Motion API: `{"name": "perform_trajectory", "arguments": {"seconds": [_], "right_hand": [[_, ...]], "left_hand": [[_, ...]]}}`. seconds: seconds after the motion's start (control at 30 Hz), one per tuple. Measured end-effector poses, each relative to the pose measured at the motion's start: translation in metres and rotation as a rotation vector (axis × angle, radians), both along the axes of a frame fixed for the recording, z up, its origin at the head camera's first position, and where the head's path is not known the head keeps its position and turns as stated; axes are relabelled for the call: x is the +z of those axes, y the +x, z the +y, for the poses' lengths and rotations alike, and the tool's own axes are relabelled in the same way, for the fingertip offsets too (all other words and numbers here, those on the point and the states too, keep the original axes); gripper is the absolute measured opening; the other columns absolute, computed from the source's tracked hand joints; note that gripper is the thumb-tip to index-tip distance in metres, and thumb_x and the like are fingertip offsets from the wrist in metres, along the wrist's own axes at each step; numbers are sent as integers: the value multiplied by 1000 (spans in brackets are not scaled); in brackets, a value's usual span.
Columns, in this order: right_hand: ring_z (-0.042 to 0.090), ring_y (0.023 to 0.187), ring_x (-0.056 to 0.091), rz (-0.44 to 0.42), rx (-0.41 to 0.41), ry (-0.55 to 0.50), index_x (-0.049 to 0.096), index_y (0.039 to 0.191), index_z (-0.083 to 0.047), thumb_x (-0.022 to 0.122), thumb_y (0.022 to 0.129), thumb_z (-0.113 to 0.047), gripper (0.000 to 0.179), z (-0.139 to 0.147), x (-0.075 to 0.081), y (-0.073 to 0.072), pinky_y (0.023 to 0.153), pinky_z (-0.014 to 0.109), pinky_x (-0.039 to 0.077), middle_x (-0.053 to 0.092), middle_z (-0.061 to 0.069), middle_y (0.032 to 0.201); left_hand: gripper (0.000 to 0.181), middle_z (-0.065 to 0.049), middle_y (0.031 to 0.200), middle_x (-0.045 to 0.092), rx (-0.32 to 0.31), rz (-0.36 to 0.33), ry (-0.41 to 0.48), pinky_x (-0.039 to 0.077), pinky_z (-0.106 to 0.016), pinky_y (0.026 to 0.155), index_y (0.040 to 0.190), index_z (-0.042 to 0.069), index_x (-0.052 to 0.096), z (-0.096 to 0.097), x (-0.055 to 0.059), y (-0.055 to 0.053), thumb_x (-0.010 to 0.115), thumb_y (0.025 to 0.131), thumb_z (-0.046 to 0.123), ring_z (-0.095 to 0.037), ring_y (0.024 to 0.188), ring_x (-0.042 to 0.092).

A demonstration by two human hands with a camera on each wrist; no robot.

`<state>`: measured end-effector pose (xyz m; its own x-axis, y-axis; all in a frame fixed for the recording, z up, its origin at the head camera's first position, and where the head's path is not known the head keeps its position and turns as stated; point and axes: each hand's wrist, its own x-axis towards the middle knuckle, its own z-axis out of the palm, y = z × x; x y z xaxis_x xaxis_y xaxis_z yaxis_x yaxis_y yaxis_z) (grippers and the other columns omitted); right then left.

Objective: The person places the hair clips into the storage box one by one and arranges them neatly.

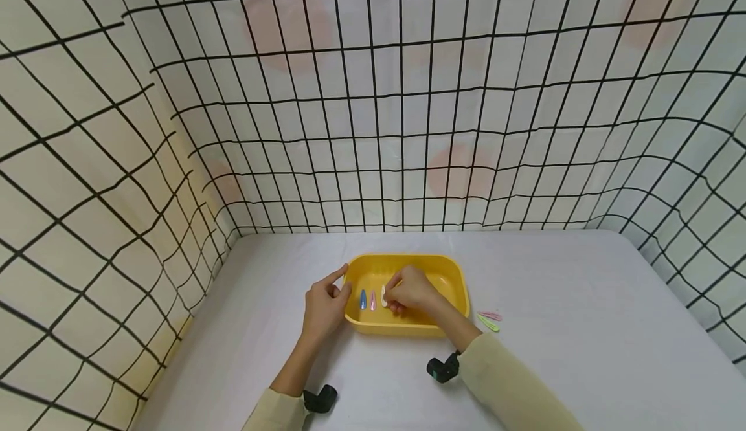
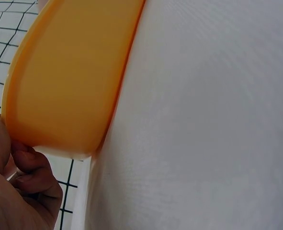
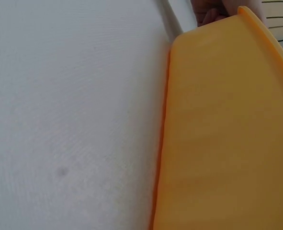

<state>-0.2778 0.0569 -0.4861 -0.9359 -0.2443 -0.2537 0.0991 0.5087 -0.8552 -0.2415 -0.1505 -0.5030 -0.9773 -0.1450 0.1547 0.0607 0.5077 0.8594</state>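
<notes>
A yellow plastic tray (image 1: 402,330) stands on the table. My left hand (image 1: 323,305) grips its left rim, thumb over the edge; the left wrist view shows that hand (image 2: 24,182) against the tray's outer wall (image 2: 69,86). Inside, a blue hair clip (image 1: 363,299) and a pink hair clip (image 1: 373,300) lie side by side, both roughly upright in the picture. Just right of them my right hand (image 1: 412,288), reaching in over the front rim, pinches a white hair clip (image 1: 384,296) near the tray floor. Its fingers partly cover that clip.
Outside the tray's right end, a second pink hair clip (image 1: 490,315) and a green hair clip (image 1: 487,323) lie on the white table (image 1: 559,340). A black wire grid (image 1: 402,127) over white sheeting encloses the back and sides. Each wrist carries a black camera (image 1: 320,398).
</notes>
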Motion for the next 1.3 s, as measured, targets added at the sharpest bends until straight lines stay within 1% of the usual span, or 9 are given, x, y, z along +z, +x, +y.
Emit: {"name": "perform_trajectory", "arguments": {"seconds": [0.17, 0.4, 0.63, 0.8, 0.93, 1.07, 1.17, 1.3], "right_hand": [[17, 52, 64, -15, -1, 3, 75, 86, -1, 75, 89, -6, 6, 0, -2, 1, 53, 24, 56, 69, 9, 67], [16, 50, 64, 3, -3, 10, 74, 85, 0, 76, 88, -6, 7, -1, -4, 2, 51, 23, 55, 70, 9, 66], [17, 52, 63, -14, -8, 15, 70, 90, -1, 78, 88, -6, 10, -3, -2, 3, 53, 24, 56, 70, 10, 70], [16, 52, 63, -17, -6, 24, 69, 91, -2, 78, 88, -6, 11, -4, -3, 4, 52, 24, 56, 70, 10, 69], [17, 52, 63, -15, -7, 12, 70, 93, -1, 77, 89, -7, 10, -1, -1, 4, 53, 25, 56, 70, 10, 70], [17, 53, 63, -12, -21, 6, 71, 98, 0, 76, 90, -8, 12, 4, 0, 4, 53, 24, 56, 70, 10, 71], [18, 54, 64, -6, -34, 8, 71, 102, 0, 75, 92, -10, 15, 9, 2, 4, 53, 25, 56, 70, 9, 71], [21, 55, 66, 6, -51, 16, 73, 103, -3, 75, 93, -16, 17, 17, 7, 6, 55, 25, 56, 69, 9, 70]], "left_hand": [[44, 1, 57, 48, -2, -2, 5, 35, -21, 45, 139, 23, 67, 0, 1, 0, 70, 96, 21, -13, 47, 40], [44, 0, 57, 48, 2, -8, 5, 35, -21, 45, 140, 22, 66, 0, 2, 1, 69, 96, 20, -13, 48, 41], [44, 1, 57, 47, -3, -7, 9, 35, -21, 45, 140, 22, 66, 0, 2, 1, 69, 96, 20, -13, 48, 40], [44, 0, 56, 47, -6, -5, 10, 35, -21, 45, 140, 22, 66, 0, 2, 1, 69, 96, 20, -13, 47, 40], [44, 2, 56, 46, -1, 2, 10, 34, -21, 44, 139, 22, 67, 2, 2, 1, 70, 96, 20, -12, 47, 39], [44, 2, 54, 43, 9, -14, 11, 32, -21, 44, 139, 24, 67, 2, 3, 1, 70, 95, 22, -12, 45, 36], [44, 2, 53, 43, 5, -24, 12, 32, -20, 43, 140, 24, 66, 3, 3, 1, 69, 96, 22, -12, 45, 35], [44, 2, 54, 44, 10, -32, 16, 32, -20, 44, 140, 25, 66, 2, 2, 2, 69, 96, 23, -12, 46, 36]]}}
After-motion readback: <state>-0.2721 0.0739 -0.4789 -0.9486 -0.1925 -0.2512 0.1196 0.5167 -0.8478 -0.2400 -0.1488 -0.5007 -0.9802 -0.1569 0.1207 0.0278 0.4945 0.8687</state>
